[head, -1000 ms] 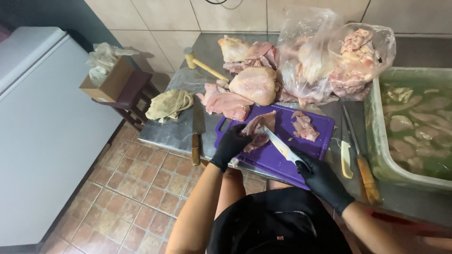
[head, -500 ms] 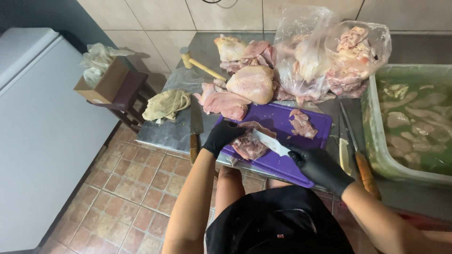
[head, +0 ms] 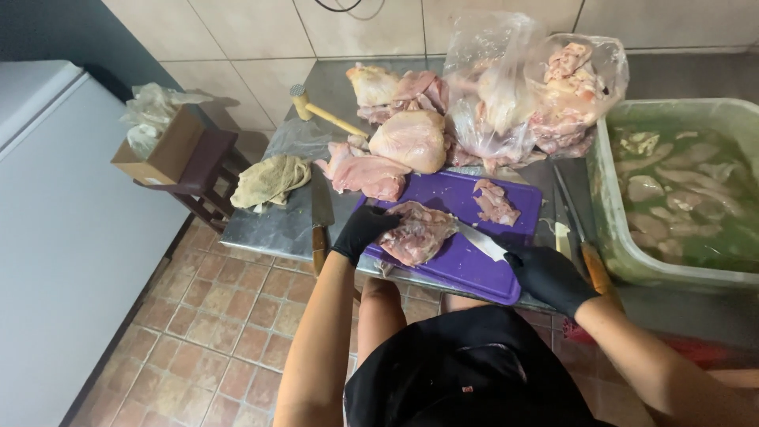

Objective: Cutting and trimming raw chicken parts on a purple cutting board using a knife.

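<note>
My left hand [head: 362, 231], black-gloved, has fingers pressed flat on the chicken piece [head: 417, 232]: pale pink, raw, ragged, lying on the purple board [head: 474, 273]. My right hand [head: 547, 277] w/ fingers curled tight round the knife [head: 482, 241], blade tip touching the meat's right edge.

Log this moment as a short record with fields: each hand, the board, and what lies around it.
left hand: black glove, pressing on the chicken piece
right hand: black glove, gripping a knife, blade at the chicken piece
board: purple cutting board, a smaller meat piece at its far side
beside board: cleaver to the left
behind: raw chicken pile, plastic bag of chicken, wooden mallet
right: green tub of pieces in liquid
</note>
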